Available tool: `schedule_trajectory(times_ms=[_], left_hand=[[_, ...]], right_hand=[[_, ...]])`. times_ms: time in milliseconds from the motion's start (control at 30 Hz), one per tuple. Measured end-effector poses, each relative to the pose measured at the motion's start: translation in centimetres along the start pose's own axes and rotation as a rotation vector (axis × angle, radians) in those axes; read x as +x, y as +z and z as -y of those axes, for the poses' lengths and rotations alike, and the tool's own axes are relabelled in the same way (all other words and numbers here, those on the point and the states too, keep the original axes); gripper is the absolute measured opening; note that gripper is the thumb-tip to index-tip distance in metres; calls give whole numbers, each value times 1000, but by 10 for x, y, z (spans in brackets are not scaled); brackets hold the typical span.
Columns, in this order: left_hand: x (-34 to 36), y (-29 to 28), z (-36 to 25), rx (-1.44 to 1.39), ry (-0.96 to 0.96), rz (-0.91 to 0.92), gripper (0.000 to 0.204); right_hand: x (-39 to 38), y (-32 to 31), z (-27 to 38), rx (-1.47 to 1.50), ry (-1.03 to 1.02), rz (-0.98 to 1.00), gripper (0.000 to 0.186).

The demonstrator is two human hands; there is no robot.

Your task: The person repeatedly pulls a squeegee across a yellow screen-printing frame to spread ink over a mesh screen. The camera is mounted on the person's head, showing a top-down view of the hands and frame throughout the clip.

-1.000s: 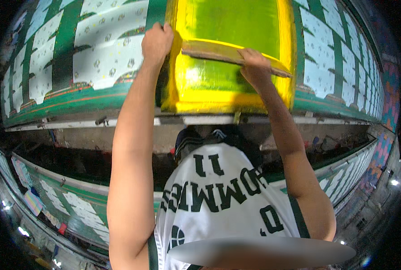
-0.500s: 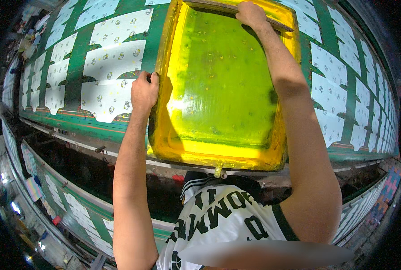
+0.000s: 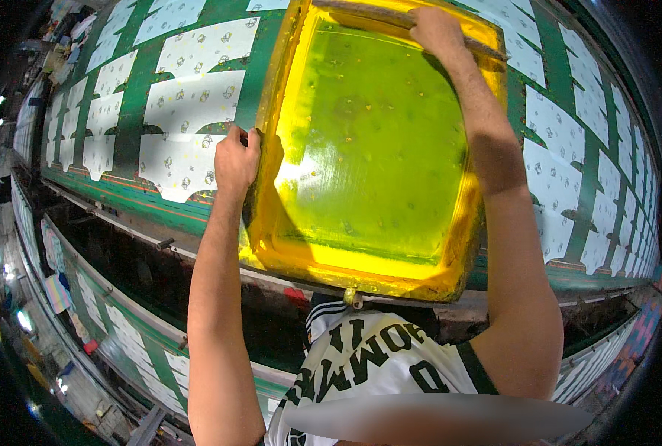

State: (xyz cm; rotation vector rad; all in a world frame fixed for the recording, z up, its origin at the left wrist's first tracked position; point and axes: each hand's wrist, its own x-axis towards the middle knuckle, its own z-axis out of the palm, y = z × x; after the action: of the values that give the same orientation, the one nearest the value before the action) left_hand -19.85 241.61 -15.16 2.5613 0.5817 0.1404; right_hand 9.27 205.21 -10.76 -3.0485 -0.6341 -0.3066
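Note:
A yellow-stained screen printing frame (image 3: 372, 281) with a green mesh (image 3: 375, 141) lies on the long green table, directly ahead of me. My left hand (image 3: 237, 160) is closed at the frame's left edge; its fingertips are partly hidden against the rim. At the far end, my right hand (image 3: 436, 30) is wrapped round a squeegee (image 3: 487, 49), a long bar lying across the frame's inside. Wet-looking yellow ink coats the frame's inner walls. White cut fabric pieces with small printed figures (image 3: 193, 97) lie in rows left of the frame.
More white fabric pieces (image 3: 557, 167) cover the green table (image 3: 126, 160) on the right. A metal rail (image 3: 169, 243) with small stops runs along the near edge. A fitting (image 3: 352, 296) on the frame's near side sits by that rail. Behind me stands another table with fabric pieces (image 3: 126, 331).
The view has turned slightly, so the table and frame appear a little tilted. My right hand stays on the squeegee at the far end, and my left stays at the frame's left edge.

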Motion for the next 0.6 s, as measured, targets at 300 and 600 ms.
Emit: schedule_trajectory(times_ms=[300, 600], left_hand=[[4, 4, 5, -16, 2, -16, 45], [2, 2, 0, 13, 59, 33, 48]], right_hand=[[30, 29, -32, 24, 17, -168, 20], [-71, 5, 43, 91, 266, 129, 24]])
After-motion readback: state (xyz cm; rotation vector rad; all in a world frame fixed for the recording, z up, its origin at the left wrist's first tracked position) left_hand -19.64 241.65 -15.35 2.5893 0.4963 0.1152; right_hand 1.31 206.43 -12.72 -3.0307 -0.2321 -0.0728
